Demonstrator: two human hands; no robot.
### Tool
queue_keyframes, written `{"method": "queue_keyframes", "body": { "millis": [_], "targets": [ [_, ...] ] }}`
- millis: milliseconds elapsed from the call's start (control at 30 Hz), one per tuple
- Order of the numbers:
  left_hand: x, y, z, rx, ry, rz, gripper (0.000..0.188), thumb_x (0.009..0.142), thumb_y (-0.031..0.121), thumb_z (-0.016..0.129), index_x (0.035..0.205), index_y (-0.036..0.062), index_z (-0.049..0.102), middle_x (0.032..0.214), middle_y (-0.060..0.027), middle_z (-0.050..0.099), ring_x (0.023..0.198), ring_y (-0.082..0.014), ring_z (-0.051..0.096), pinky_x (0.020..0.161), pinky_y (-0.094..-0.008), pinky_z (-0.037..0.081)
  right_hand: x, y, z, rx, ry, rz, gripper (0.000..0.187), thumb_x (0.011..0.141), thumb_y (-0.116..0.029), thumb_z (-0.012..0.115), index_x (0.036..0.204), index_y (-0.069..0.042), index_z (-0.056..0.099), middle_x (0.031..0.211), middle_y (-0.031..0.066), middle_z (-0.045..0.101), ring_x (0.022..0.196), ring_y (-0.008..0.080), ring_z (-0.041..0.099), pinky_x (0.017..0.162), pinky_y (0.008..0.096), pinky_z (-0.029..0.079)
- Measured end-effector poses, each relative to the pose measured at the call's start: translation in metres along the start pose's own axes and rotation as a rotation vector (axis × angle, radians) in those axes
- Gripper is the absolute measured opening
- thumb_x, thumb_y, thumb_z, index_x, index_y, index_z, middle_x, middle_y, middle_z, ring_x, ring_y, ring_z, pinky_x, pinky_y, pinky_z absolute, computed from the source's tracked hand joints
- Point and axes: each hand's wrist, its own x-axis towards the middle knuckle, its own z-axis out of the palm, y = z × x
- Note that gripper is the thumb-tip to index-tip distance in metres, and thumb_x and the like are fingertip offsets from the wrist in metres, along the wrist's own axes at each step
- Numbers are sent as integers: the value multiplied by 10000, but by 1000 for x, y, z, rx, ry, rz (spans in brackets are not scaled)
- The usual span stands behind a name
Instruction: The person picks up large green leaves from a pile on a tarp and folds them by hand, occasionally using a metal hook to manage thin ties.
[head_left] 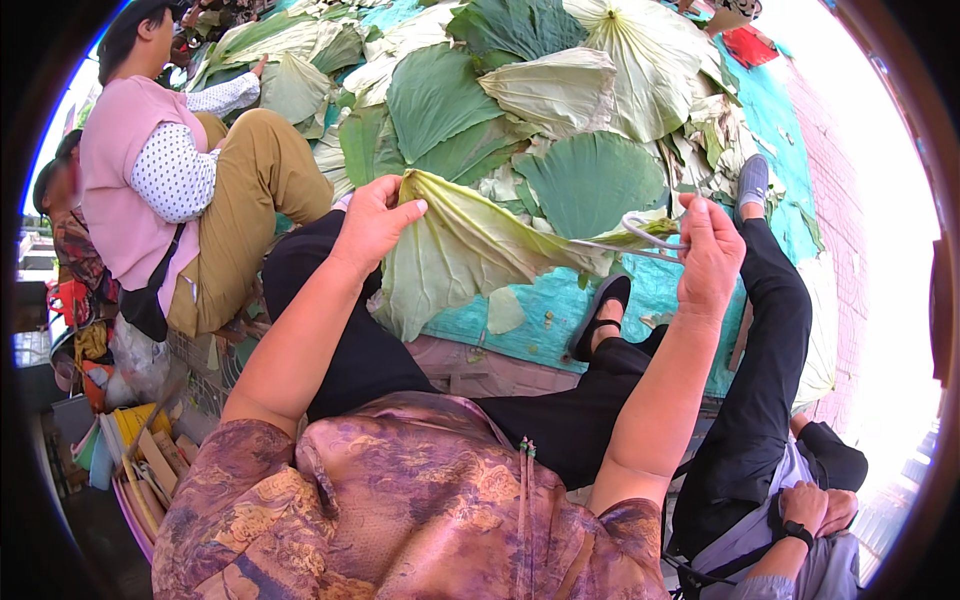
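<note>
A large pale green lotus leaf (455, 245) is stretched out in front of me, its veined side showing and its lower part drooping. My left hand (375, 222) pinches its upper left corner between thumb and fingers. Closed around the grey handle of a pair of scissors (650, 237) is my right hand (708, 255), at the leaf's right end. The thin blades point left and lie against the leaf's edge; whether they are apart I cannot tell. Whether my right fingers also grip the leaf tip is hard to see.
Beyond my hands, a heap of green lotus leaves (590, 185) covers a turquoise sheet (540, 320). A person in a pink vest (120, 200) sits at the left, another person's dark trouser leg (770, 330) stretches along the right. A box of cardboard pieces (150, 470) stands at lower left.
</note>
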Motion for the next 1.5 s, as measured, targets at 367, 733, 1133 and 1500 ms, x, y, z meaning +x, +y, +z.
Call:
{"method": "queue_keyframes", "body": {
  "millis": [367, 733, 1133, 1500],
  "targets": [
    [12, 1, 7, 184, 21, 372, 226, 762, -21, 613, 981, 10, 564, 861, 9, 568, 757, -55, 518, 686, -200, 427, 11, -6, -1, -327, 238, -308, 149, 842, -53, 561, 941, 45, 615, 803, 7, 604, 710, 58, 512, 654, 184, 418],
    [30, 41, 33, 274, -24, 430, 444, 758, -63, 573, 1160, 43, 417, 952, -71, 568, 811, -88, 552, 708, -230, 452, -11, 0, 91, -331, -413, -65, 89, 792, -70, 584, 855, -13, 611, 627, 62, 562, 554, 103, 499, 537, 239, 415],
    [38, 55, 42, -208, -257, 56, 462, 790, -49, 549, 1220, 34, 404, 1006, -79, 565, 895, -113, 544, 800, -247, 442, -18, -3, 132, -393, -349, -20, 104, 762, -174, 619, 797, -77, 631, 583, 94, 570, 531, 226, 570, 513, 317, 432],
    [32, 54, 50, -14, -306, 196, 459, 779, -54, 564, 1208, 40, 432, 1061, -62, 512, 910, -105, 547, 790, -231, 448, -18, 0, 129, -474, -328, -123, 102, 731, -178, 603, 719, -77, 614, 594, 104, 577, 539, 276, 573, 510, 360, 436]
  ]
}}
